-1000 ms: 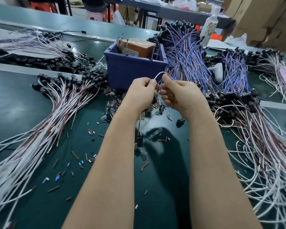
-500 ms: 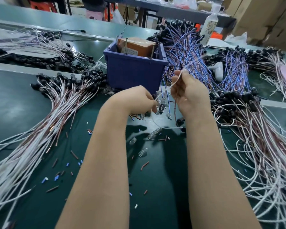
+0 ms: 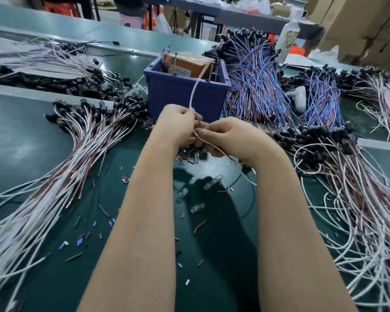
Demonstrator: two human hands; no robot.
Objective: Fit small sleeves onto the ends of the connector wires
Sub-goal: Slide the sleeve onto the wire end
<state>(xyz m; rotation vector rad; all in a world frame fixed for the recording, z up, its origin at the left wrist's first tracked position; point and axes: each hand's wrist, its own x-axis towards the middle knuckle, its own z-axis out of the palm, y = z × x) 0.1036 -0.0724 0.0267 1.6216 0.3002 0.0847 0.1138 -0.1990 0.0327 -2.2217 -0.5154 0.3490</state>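
Head view showed both hands on one wire pair, just short of the blue bin [image 3: 185, 93]. Grip state: left hand [image 3: 178, 124] pinched the white wire [image 3: 194, 91], free end standing up above that pinch. The right hand [image 3: 232, 140] was curled on the brown wire [image 3: 199, 137], which crossed between the two grips and trailed out under the right wrist.

Risks, as I judged them:
- The white end above the pinch was long and unsupported, so it could bend away instead of entering a sleeve.
- The two grips were nearly touching, so a slip in either could let the pair spring free.
- A dropped sleeve would be lost among the loose sleeves [image 3: 104, 210] on the mat [image 3: 20, 143] below the grips.
- The trailing tail could snag the wire pile [image 3: 324, 149] just right of the right grip.

Couldn't make out any sleeve in the fingers, the brown wire's tip or the connector end; the fingertips were hidden behind the knuckles. The white wire was motion-blurred.
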